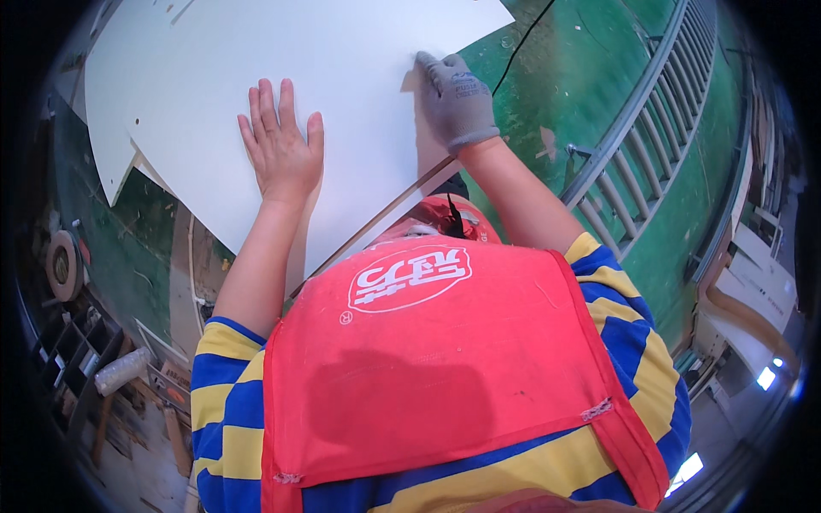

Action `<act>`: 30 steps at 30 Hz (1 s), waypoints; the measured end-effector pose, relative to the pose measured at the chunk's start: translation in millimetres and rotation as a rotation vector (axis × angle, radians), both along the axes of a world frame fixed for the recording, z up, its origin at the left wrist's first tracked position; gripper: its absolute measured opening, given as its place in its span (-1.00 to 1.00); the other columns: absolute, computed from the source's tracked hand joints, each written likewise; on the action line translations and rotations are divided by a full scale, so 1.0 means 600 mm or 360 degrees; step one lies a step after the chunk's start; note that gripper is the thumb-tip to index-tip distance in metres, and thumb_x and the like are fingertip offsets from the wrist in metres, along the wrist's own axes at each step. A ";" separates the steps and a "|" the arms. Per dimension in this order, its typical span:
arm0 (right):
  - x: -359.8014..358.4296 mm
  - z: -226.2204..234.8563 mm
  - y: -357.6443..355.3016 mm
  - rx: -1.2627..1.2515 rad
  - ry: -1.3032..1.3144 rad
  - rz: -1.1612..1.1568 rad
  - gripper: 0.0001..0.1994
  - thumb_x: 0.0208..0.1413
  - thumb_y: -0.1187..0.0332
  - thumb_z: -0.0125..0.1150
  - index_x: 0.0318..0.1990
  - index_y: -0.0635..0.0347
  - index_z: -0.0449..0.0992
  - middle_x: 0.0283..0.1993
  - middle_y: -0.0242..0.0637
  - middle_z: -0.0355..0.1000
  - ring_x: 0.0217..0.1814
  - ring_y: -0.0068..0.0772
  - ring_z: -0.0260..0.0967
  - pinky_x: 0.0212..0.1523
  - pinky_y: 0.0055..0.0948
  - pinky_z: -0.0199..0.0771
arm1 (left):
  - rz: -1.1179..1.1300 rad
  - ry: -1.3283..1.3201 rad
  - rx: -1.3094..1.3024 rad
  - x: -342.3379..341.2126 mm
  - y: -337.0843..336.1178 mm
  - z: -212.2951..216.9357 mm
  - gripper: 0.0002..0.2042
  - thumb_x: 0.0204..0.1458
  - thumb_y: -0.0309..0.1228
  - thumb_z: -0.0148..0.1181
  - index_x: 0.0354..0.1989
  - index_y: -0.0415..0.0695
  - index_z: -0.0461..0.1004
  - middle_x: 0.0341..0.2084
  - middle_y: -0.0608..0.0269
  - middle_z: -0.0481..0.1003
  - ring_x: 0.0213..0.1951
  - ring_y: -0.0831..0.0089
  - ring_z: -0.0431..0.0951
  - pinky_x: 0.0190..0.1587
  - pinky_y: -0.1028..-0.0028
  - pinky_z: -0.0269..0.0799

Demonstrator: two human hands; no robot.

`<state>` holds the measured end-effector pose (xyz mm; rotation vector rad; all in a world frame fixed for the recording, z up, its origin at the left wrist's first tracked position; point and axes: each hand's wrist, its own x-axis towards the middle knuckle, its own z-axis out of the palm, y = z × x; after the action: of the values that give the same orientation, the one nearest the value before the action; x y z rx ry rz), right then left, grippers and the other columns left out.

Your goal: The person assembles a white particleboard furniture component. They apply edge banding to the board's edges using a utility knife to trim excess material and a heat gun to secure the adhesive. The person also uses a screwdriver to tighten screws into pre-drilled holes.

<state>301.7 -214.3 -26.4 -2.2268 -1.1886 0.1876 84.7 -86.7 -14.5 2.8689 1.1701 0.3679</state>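
Note:
A large white board [342, 111] lies in front of me, its near edge close to my apron. My left hand [286, 154] is bare and rests flat on the board, fingers stretched out and thumb apart. At the board's right side is my right hand [457, 98], in a grey work glove [466, 111]. Its thumb points up and to the left while the other fingers look curled in. Whatever those fingers may hold is hidden beneath the glove. A small dark hole [137, 121] shows at the board's left.
Green floor [547, 94] spreads to the right, crossed by a black cable [517, 51]. A grey metal ladder-like rack [637, 150] stands beyond my right arm. On the left are a tape-like roll [62, 263], a dark compartmented tray [77, 350] and wooden scraps [175, 440].

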 end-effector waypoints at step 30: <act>0.061 -0.031 -0.026 0.0451 0.0423 0.0377 -0.72 0.11 0.56 0.18 -0.02 0.11 0.58 -0.24 -0.22 0.53 -0.26 -0.31 0.52 -0.23 -0.46 0.51 | 0.0039 0.0016 -0.0077 0.006 0.000 0.011 -0.37 0.18 -0.23 0.06 0.43 0.04 0.04 0.44 0.15 -0.02 0.48 0.23 -0.14 0.46 0.08 -0.33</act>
<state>338.3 -229.9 -45.1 -1.7546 -1.2430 0.3737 88.5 -86.6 -7.8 2.8209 1.1993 0.3220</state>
